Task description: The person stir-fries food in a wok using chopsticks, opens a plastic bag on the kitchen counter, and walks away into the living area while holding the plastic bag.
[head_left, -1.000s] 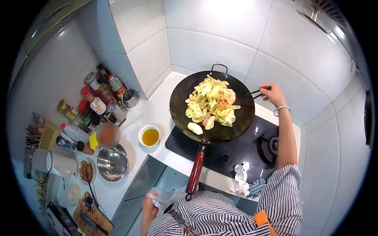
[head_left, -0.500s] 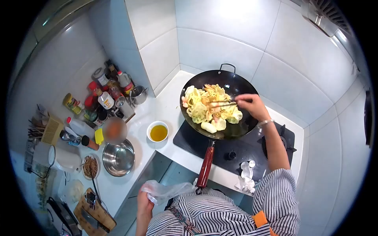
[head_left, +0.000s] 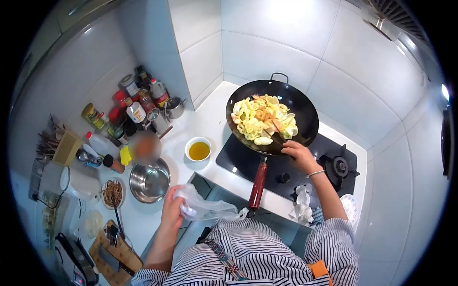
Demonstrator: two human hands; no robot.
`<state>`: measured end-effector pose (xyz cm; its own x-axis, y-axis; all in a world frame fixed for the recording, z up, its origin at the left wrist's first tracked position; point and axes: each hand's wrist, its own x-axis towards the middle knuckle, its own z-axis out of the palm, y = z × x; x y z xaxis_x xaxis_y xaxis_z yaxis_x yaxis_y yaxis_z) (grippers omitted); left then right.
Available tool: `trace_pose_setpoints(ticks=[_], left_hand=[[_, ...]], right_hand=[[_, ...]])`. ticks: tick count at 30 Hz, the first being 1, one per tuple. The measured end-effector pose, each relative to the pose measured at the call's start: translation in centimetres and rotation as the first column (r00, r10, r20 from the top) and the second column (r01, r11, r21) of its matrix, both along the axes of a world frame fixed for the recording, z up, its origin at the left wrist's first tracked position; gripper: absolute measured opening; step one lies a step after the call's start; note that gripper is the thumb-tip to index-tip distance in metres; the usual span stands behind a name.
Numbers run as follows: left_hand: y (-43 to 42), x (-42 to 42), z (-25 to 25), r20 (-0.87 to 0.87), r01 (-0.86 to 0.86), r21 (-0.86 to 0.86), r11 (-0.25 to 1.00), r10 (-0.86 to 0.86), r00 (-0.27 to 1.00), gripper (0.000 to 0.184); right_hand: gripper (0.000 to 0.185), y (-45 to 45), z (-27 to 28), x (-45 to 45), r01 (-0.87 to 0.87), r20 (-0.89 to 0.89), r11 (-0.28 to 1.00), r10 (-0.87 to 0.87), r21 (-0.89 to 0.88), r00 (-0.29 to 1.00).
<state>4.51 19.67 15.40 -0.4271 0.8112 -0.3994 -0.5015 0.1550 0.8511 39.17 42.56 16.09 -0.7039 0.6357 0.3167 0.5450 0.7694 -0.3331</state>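
While labels can be spotted on the bottles (head_left: 136,113) at the upper left, the print's too tiny and blurry to be read, so no luck on brands. Counted up: one wok (head_left: 307,112) at upper centre, one white bowl (head_left: 187,153) of yellow liquid left of it, one steel bowl (head_left: 150,183) further left, and one knife (head_left: 109,257) on one wooden board (head_left: 101,269) down at lower left. A pile of pale food (head_left: 260,117) is held in the wok, just up and left of the right hand (head_left: 296,152). Its fingers are pinched around dark chopsticks (head_left: 281,138), barely made out against the black metal. By the left hand (head_left: 172,209), lower left of centre, a clear plastic bag (head_left: 206,207) is gripped, bunched against the fingers.
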Motion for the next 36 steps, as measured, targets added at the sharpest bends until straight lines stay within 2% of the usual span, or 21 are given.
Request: trace_pose_setpoints(ticks=[4, 6, 8, 9, 11, 12, 13, 15, 16, 18, 20, 22, 23, 24, 26, 27, 30, 31, 32, 34, 36], left_hand=[[1.2, -1.0, 0.6, 0.016, -0.029, 0.057, 0.998, 0.028, 0.999, 0.042], [1.4, -1.2, 1.3, 0.013, -0.027, 0.058, 0.998, 0.026, 1.0, 0.042], [1.7, -0.6, 2.5, -0.067, 0.016, 0.039, 0.999, -0.014, 0.998, 0.043], [1.7, -0.8, 2.3, -0.105, 0.079, 0.058, 0.995, -0.073, 0.992, 0.043], [2.2, -0.4, 3.0, -0.149, 0.118, 0.029, 0.993, -0.112, 0.982, 0.042], [2.0, -0.1, 3.2, -0.188, 0.17, 0.012, 0.985, -0.165, 0.968, 0.041], [1.8, 0.0, 3.3, -0.183, 0.168, 0.008, 0.986, -0.164, 0.969, 0.041], [1.1, -0.2, 3.4, -0.416, 0.211, 0.092, 0.973, -0.155, 0.896, 0.033], [0.8, -0.9, 3.4, -0.413, 0.203, 0.091, 0.975, -0.148, 0.898, 0.033], [-0.3, -2.6, 3.7, -0.66, 0.407, -0.102, 0.908, -0.368, 0.655, 0.025], [-1.6, -3.2, 4.5, -0.597, 0.408, -0.179, 0.895, -0.428, 0.679, 0.022], [-2.3, -3.6, 4.3, -0.53, 0.422, -0.245, 0.873, -0.485, 0.696, 0.021], [-2.6, -3.8, 3.9, -0.464, 0.392, -0.188, 0.9, -0.434, 0.772, 0.021], [-3.0, -3.9, 3.5, -0.392, 0.355, -0.137, 0.925, -0.38, 0.838, 0.022], [-3.6, -3.4, 2.7, -0.295, 0.308, -0.062, 0.949, -0.312, 0.903, 0.021], [-3.8, -3.2, 2.5, -0.194, 0.254, 0.014, 0.967, -0.247, 0.949, 0.021], [-4.6, -2.8, 2.6, -0.052, 0.201, -0.001, 0.98, -0.2, 0.978, 0.02], [-4.8, -2.3, 2.6, -0.018, 0.213, -0.015, 0.977, -0.213, 0.977, 0.02], [-5.2, -1.7, 2.3, -0.011, 0.198, -0.025, 0.98, -0.198, 0.98, 0.02], [-4.9, -0.8, 1.4, 0.057, 0.305, 0.042, 0.952, -0.307, 0.95, 0.02], [-5.0, 0.6, 1.1, 0.074, 0.264, 0.017, 0.964, -0.265, 0.961, 0.017]], right_hand=[[0.04, -0.7, 2.2, 1.1, 0.06, 0.177, 0.988, -0.085, 0.139, 0.98], [0.035, -3.5, 6.0, 0.1, 0.267, 0.311, 0.952, -0.302, 0.151, 0.901], [0.032, -6.7, 9.8, -4.2, 0.143, 0.022, 0.988, -0.145, 0.061, 0.989], [0.031, -8.8, 10.5, -6.8, -0.074, -0.185, 0.997, 0.067, -0.031, 0.98], [0.026, -13.6, 11.3, -12.0, -0.366, -0.25, 0.841, 0.285, -0.398, 0.925], [0.021, -15.4, 8.8, -14.8, -0.486, -0.215, 0.831, 0.44, -0.272, 0.872], [0.017, -16.6, 7.7, -17.3, -0.544, -0.252, 0.738, 0.482, -0.398, 0.839], [0.025, -17.0, 3.9, -20.6, -0.428, -0.216, 0.782, 0.37, -0.454, 0.904], [0.025, -16.6, 2.5, -21.1, -0.433, -0.214, 0.778, 0.377, -0.456, 0.901], [0.036, -16.3, 0.7, -21.7, -0.246, -0.195, 0.937, 0.2, -0.248, 0.96], [0.044, -16.7, 0.2, -21.7, -0.172, -0.132, 0.97, 0.15, -0.173, 0.98], [0.036, -16.9, 1.3, -21.8, -0.078, -0.043, 0.988, 0.072, -0.137, 0.996], [0.029, -17.1, 2.1, -21.8, -0.122, -0.108, 0.95, 0.094, -0.286, 0.99], [0.029, -17.2, 2.4, -22.0, -0.124, -0.105, 0.949, 0.098, -0.289, 0.99], [0.025, -17.8, 2.4, -22.7, -0.567, -0.309, 0.734, 0.478, -0.374, 0.823], [0.025, -18.0, 1.2, -23.4, -0.567, -0.31, 0.732, 0.477, -0.377, 0.822], [0.018, -18.1, -6.7, -26.2, -0.392, -0.161, 0.514, 0.437, -0.763, 0.885], [0.022, -18.3, -7.9, -26.6, -0.576, -0.387, 0.546, 0.429, -0.609, 0.816], [0.022, -18.9, -9.0, -26.5, -0.599, -0.434, 0.562, 0.412, -0.571, 0.801], [0.022, -19.7, -9.1, -26.5, -0.58, -0.417, 0.567, 0.402, -0.586, 0.815], [0.022, -20.3, -8.8, -25.8, -0.548, -0.369, 0.56, 0.408, -0.621, 0.835]])
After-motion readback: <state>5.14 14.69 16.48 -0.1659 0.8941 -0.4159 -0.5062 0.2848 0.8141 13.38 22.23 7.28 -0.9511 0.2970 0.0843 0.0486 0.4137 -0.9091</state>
